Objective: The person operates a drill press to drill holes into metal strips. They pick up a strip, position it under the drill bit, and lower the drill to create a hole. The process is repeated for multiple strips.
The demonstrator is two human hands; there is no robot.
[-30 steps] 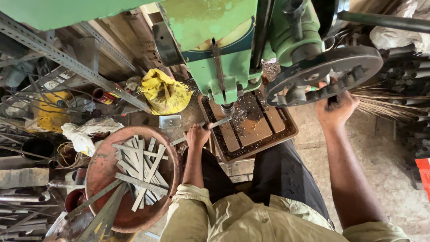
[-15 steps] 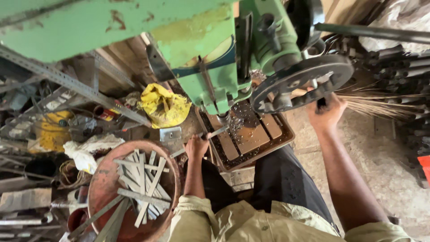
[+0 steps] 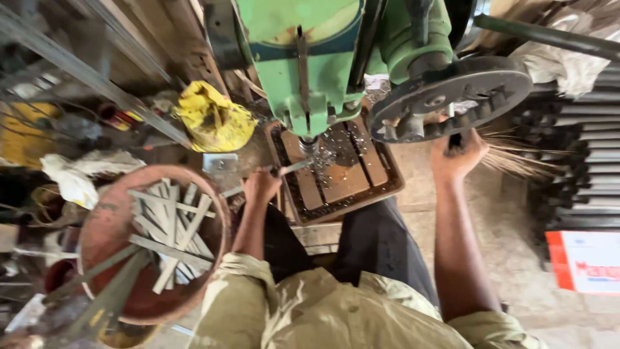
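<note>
From the head camera: left hand (image 3: 261,186) clenched on a flat metal strip (image 3: 284,169), strip reaching forward and to the right of the knuckles, under the spindle of the green drill press (image 3: 310,71) and over the tray (image 3: 381,187) strewn with shavings. Right hand (image 3: 457,155) raised and wrapped around a handle on the black wheel (image 3: 452,97) just above it. Left of the left hand, close by, a round rusty basin (image 3: 106,226) full of more strips; beyond, a yellow bag (image 3: 213,119).
</note>
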